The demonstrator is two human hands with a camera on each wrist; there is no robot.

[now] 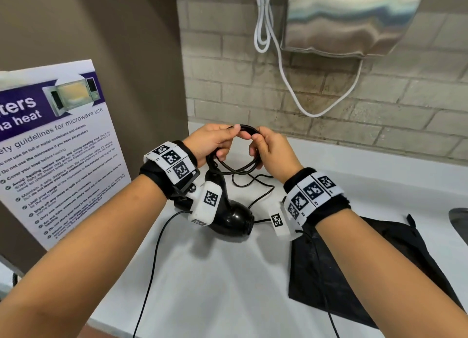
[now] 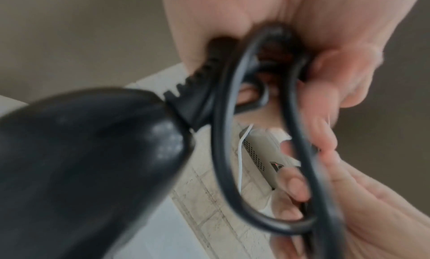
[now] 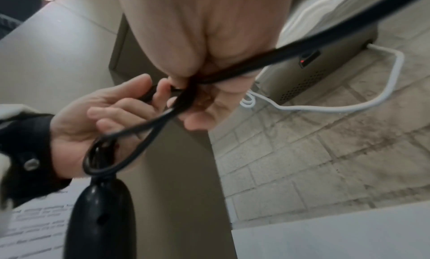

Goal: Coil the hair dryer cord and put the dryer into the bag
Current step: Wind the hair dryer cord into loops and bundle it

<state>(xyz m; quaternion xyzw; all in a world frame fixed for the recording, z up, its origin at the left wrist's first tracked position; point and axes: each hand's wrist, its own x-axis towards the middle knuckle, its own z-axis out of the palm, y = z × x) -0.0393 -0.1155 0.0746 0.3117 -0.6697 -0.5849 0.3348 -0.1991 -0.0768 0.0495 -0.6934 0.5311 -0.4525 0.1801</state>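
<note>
Both hands hold a small coil of the black cord (image 1: 236,164) up above the white counter (image 1: 228,274). My left hand (image 1: 222,140) pinches the top of the loops and my right hand (image 1: 263,145) grips them from the right. The black hair dryer (image 1: 234,218) sits below my left wrist, handle up towards the coil. Uncoiled cord (image 1: 260,186) trails on the counter behind it. In the left wrist view the dryer handle (image 2: 81,161) and cord loops (image 2: 223,152) fill the frame. In the right wrist view my fingers (image 3: 209,114) curl round the cord (image 3: 144,130). The black bag (image 1: 379,274) lies flat at the right.
A microwave safety poster (image 1: 58,145) leans on the left wall. A steel wall hand dryer (image 1: 349,18) with a white cable (image 1: 291,89) hangs on the tiled wall behind. A sink edge (image 1: 459,221) shows at far right. Thin black wires (image 1: 154,261) run off the counter's front.
</note>
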